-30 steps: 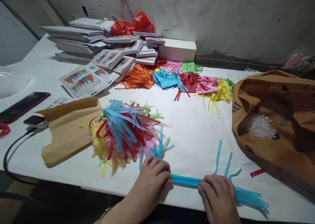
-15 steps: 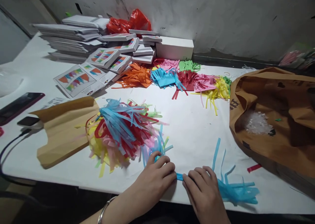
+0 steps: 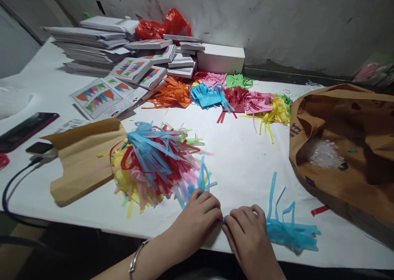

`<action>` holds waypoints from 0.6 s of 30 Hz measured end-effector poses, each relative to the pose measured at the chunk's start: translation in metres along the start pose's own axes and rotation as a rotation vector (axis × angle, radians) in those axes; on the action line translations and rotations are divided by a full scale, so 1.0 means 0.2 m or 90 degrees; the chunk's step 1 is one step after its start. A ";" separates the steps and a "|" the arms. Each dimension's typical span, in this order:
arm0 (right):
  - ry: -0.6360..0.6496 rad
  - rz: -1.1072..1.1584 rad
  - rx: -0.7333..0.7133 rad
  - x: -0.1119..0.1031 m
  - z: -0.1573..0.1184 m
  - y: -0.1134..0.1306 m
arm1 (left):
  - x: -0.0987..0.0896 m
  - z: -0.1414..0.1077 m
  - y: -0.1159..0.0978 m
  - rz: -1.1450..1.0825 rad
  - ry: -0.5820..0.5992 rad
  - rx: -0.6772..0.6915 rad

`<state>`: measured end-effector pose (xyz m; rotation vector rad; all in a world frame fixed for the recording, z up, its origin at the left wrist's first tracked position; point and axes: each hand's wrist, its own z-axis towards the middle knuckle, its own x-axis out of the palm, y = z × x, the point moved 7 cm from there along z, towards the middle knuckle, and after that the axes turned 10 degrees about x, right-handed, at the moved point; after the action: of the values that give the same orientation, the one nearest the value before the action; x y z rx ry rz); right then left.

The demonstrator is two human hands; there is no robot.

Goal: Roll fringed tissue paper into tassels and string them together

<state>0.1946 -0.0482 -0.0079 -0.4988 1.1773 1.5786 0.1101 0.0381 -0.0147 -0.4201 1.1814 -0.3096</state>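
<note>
Both my hands are closed on one blue tissue-paper tassel (image 3: 292,234) low over the front of the white table. My left hand (image 3: 200,216) grips its left part, and blue strips stick out beyond the fingers toward the pile. My right hand (image 3: 248,230) holds it close beside the left, with a fringe of cut strips fanned out on the tabletop to the right. Just a speck of the blue middle shows between the hands; the rest is covered by my fingers. Left of my hands, a pile of finished-looking tassels (image 3: 154,157) in blue, red, pink and yellow rests partly on brown paper (image 3: 86,161).
Folded fringed paper bundles (image 3: 206,96) line the back. Behind them are printed cards (image 3: 98,97), stacked white packets (image 3: 89,46), a white box (image 3: 220,58) and a red plastic bag (image 3: 177,23). An open brown paper bag (image 3: 363,124) stands right; a phone (image 3: 27,130) lies left.
My hands have come closer together, hiding most of the blue middle that showed between them. The right fringe has shifted slightly left with my right hand. The view has moved a little.
</note>
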 end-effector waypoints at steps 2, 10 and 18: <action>0.008 -0.020 -0.014 0.01 -0.01 0.00 | 0.00 0.00 0.01 -0.016 -0.028 -0.010; -0.015 -0.005 -0.036 -0.12 -0.18 -0.16 | -0.01 -0.05 0.00 -0.008 -0.054 -0.041; -0.125 -0.067 0.133 -0.17 -0.22 -0.18 | 0.00 0.02 -0.03 0.095 0.026 -0.160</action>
<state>0.2286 -0.1042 -0.0148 -0.2593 1.1315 1.3640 0.1138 0.0331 -0.0095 -0.5430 1.2891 -0.0406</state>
